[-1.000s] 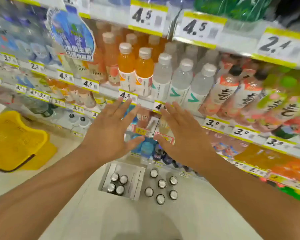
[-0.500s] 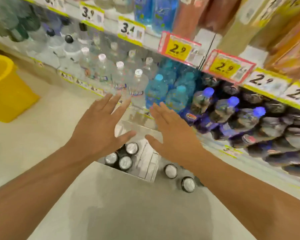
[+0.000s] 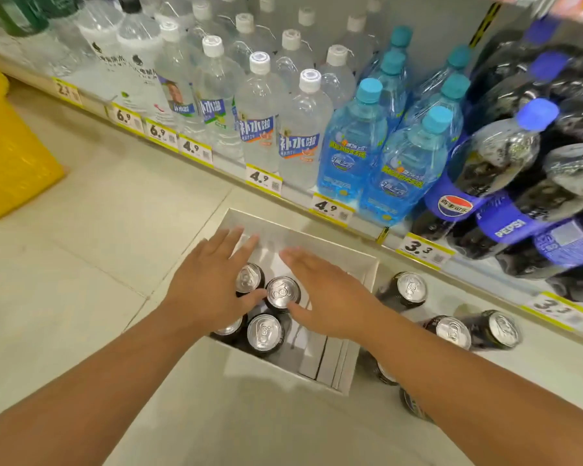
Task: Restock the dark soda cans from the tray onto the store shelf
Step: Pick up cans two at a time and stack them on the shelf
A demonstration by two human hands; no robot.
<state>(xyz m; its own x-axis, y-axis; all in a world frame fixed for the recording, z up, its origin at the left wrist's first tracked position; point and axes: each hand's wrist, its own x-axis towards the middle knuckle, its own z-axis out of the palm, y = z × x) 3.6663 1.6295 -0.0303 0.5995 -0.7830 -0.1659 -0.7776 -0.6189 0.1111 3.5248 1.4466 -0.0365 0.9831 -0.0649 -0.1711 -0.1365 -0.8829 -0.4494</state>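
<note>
A white cardboard tray (image 3: 347, 368) sits on the floor below the bottom shelf (image 3: 384, 232). Several dark soda cans with silver tops stand in its left half, among them one (image 3: 282, 292) between my hands and one (image 3: 265, 332) nearer to me. My left hand (image 3: 209, 284) hovers flat over the left cans, fingers spread, its thumb touching a can top. To the right, my right hand (image 3: 330, 290) is spread just above the tray, holding nothing. More dark cans (image 3: 406, 289) stand on the floor right of the tray; some are hidden by my right forearm.
The bottom shelf holds clear water bottles (image 3: 260, 112), blue bottles (image 3: 357, 146) and dark Pepsi bottles (image 3: 498, 163) lying stacked at the right. Yellow price tags line the shelf edge. A yellow basket (image 3: 11, 153) stands on the tiled floor at the left.
The view has dropped from the upper shelves to the floor. Both open hands have come down close over the cans in the tray.
</note>
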